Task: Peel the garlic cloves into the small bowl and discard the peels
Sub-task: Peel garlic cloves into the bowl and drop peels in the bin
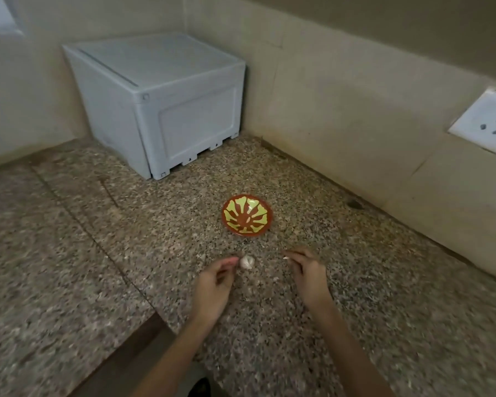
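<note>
Looking down from my head, the whitish, roundish lump of garlic (246,262) lies on the speckled brown granite worktop (98,253), near the small red-brown bowl with a yellow-green petal pattern (246,214), on the bowl's side towards me. The garlic is too round and blurred for me to tell its long axis or which way it points. A faint crease runs down its pale skin.

My left hand (215,282) is left of the garlic, its fingers loosely curled and holding nothing. One fingertip is just beside the garlic, but I cannot tell if it touches.

My right hand (307,273), right of the garlic and apart from it, pinches a small white scrap (286,257) at its fingertips.
</note>
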